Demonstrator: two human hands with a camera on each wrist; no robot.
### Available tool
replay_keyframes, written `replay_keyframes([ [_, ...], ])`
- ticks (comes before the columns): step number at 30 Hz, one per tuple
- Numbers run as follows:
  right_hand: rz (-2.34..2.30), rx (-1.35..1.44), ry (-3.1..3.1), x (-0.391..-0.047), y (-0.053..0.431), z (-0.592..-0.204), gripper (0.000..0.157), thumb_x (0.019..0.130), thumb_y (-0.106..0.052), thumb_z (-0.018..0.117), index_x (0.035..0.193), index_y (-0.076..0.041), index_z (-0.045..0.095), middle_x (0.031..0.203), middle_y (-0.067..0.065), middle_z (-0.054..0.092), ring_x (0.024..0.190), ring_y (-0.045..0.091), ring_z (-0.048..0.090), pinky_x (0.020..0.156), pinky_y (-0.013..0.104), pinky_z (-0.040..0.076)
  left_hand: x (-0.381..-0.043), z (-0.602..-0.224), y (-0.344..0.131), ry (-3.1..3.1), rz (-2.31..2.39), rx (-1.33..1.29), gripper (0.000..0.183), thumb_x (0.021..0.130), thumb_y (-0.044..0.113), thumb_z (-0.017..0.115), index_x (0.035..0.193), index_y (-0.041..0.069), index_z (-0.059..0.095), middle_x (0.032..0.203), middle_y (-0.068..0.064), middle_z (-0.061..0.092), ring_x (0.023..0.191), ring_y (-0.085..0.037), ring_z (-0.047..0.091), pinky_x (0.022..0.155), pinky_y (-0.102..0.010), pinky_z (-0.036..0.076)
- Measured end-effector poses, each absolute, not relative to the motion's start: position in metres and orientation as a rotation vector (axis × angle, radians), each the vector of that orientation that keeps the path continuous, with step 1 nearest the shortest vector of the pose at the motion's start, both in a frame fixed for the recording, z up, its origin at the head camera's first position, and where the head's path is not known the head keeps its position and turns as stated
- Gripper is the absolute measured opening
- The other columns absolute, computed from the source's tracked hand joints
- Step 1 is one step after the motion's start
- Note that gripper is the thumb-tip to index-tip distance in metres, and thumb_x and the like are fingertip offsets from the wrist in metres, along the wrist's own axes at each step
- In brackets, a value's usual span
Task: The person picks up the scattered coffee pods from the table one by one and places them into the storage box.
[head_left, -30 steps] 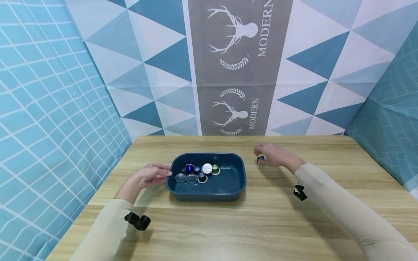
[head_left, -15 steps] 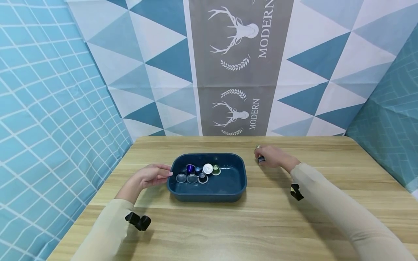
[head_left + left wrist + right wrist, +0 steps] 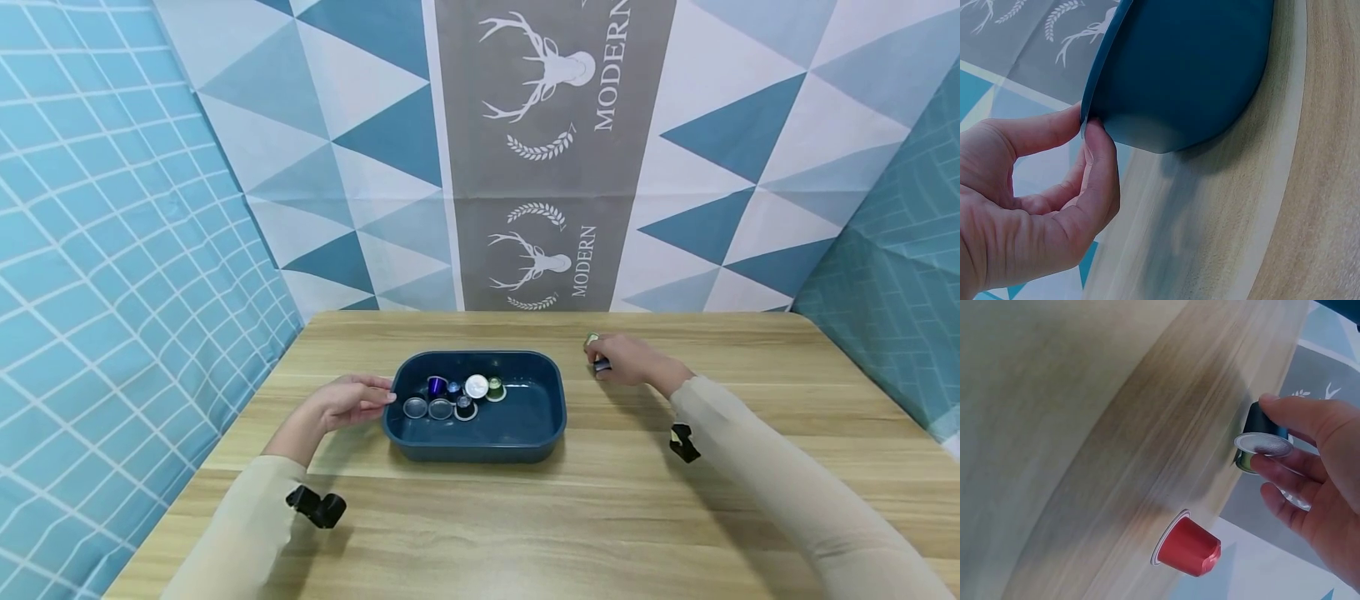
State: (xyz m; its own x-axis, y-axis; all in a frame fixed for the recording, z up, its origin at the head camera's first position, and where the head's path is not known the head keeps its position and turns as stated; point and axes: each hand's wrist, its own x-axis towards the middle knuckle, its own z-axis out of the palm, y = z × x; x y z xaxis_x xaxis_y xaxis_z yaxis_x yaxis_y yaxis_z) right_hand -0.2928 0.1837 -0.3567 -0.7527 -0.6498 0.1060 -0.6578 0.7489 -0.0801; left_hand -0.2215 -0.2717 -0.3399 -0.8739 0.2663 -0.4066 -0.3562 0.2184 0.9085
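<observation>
My left hand point(image 3: 348, 403) pinches the left rim of a dark blue rectangular tub point(image 3: 480, 454), thumb on one side of the wall and fingers on the other, as the left wrist view shows. Beyond the tub's right side, my right hand point(image 3: 1329, 469) pinches a dark coffee capsule point(image 3: 1259, 420) between thumb and fingers, its silver foil lid facing the wrist camera. Partly hidden behind it is a green capsule point(image 3: 1244, 460). On the wooden table a red capsule point(image 3: 1190, 547) lies on its side near that hand; in the head view the hand hides it.
Inside the tub, several capsules cluster to the left, among them a blue one point(image 3: 437, 387), a green one point(image 3: 495, 388) and some with foil lids up. The wooden table point(image 3: 480, 533) runs back to a patterned cloth wall point(image 3: 525, 167). Blue grid cloth point(image 3: 112, 250) hangs at the left.
My right hand has shifted slightly and its fingers have closed on the dark capsule; the green capsule now shows past its fingertips. My left hand stays at the tub's rim.
</observation>
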Motion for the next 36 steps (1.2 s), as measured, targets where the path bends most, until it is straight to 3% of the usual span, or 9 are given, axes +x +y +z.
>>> replay_keyframes([
  [25,0.244,1.091,-2.642,-0.269,0.177,-0.355,0.021,0.08,-0.01,0.076,0.098,-0.005,0.065,0.091,0.006,0.064,0.08,0.016,0.061,0.072,0.034,0.054,-0.222,-0.341,-0.27,1.992,1.713,-0.088,0.055,0.094,0.004,0.056,0.139,-0.014,0.031,0.083,0.007,0.065,0.077,-0.001,0.064,0.076,-0.016,0.056],
  [36,0.252,1.124,-2.521,-0.267,0.172,-0.351,0.02,0.08,-0.008,0.075,0.097,-0.005,0.065,0.091,0.006,0.064,0.081,0.016,0.06,0.072,0.035,0.054,-0.222,-0.34,-0.271,2.009,1.709,-0.076,0.059,0.094,0.005,0.056,0.141,-0.015,0.028,0.087,0.006,0.064,0.081,-0.001,0.063,0.077,-0.016,0.055],
])
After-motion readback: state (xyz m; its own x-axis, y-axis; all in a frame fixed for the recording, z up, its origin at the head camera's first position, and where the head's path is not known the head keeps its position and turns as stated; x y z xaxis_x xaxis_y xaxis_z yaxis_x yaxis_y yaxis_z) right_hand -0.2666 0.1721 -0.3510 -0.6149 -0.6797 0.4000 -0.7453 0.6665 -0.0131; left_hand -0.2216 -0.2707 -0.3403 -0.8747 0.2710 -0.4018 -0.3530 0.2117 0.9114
